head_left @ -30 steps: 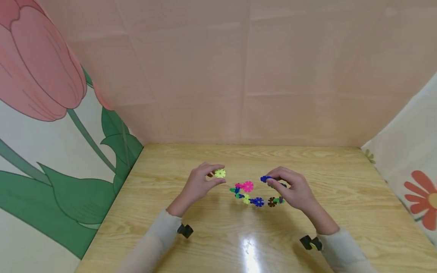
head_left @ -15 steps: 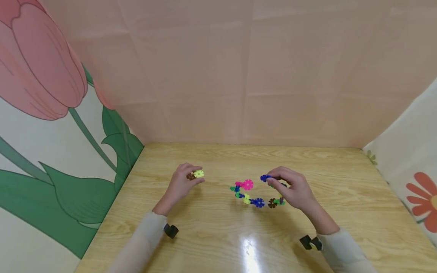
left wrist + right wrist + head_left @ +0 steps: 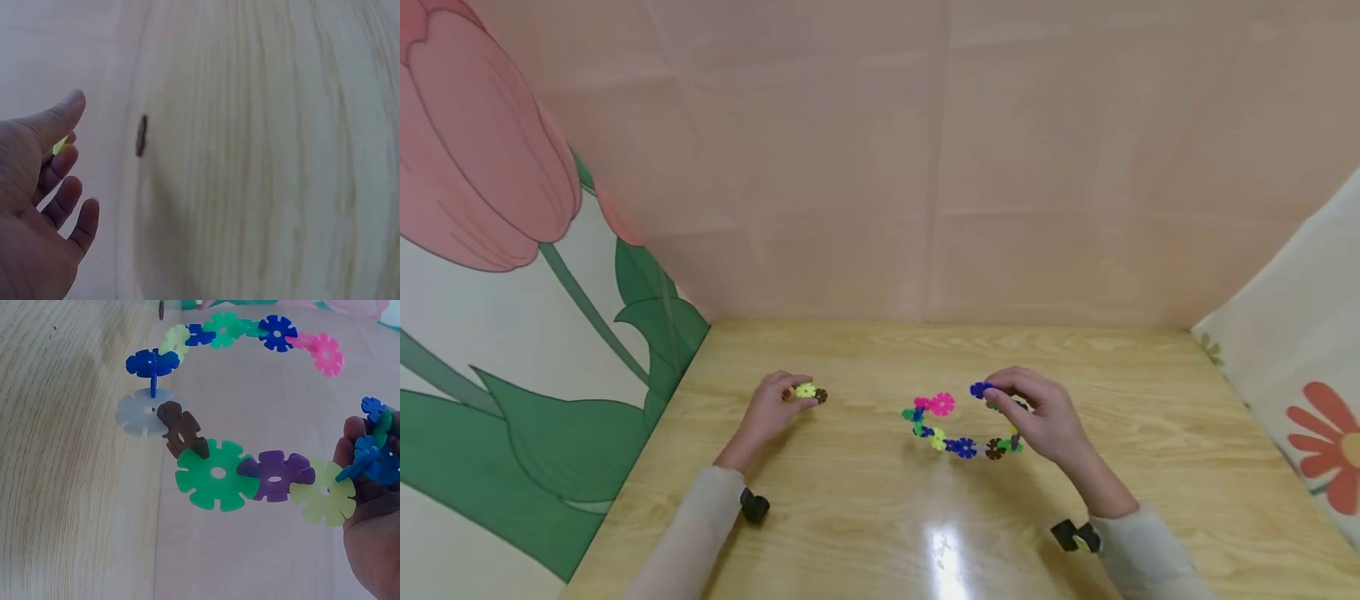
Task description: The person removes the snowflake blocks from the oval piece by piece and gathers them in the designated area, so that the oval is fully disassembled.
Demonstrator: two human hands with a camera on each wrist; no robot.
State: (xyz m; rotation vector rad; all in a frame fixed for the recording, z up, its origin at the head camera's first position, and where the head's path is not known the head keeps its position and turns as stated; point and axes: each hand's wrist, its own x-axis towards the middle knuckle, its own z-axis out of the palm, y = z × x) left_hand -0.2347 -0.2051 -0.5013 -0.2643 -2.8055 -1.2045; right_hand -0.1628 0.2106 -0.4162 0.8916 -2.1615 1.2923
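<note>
In the head view my left hand (image 3: 769, 408) is low over the table at left, a yellow notched snowflake disc (image 3: 806, 390) between its thumb and fingers. Only a sliver of that disc (image 3: 60, 145) shows past the fingers in the left wrist view. Beside it is a brown disc (image 3: 822, 395). My right hand (image 3: 1047, 412) grips one end of a curved chain of linked snowflake discs (image 3: 966, 448), near a blue disc (image 3: 979, 390). The chain's other end is a pink disc (image 3: 943, 404). Green, purple, yellow, brown and clear discs (image 3: 217, 475) link between; the palm hides some.
The wooden table (image 3: 880, 517) runs back to a plain pinkish cloth wall (image 3: 925, 167). Flower-printed cloths stand at the left (image 3: 580, 333) and right (image 3: 1262, 375). A small dark wrist camera (image 3: 755, 506) hangs under the left cuff, another (image 3: 1075, 536) by the right.
My left hand has moved left and down with the yellow disc, to where a brown disc now shows beside it. My right hand and the chain have stayed nearly still.
</note>
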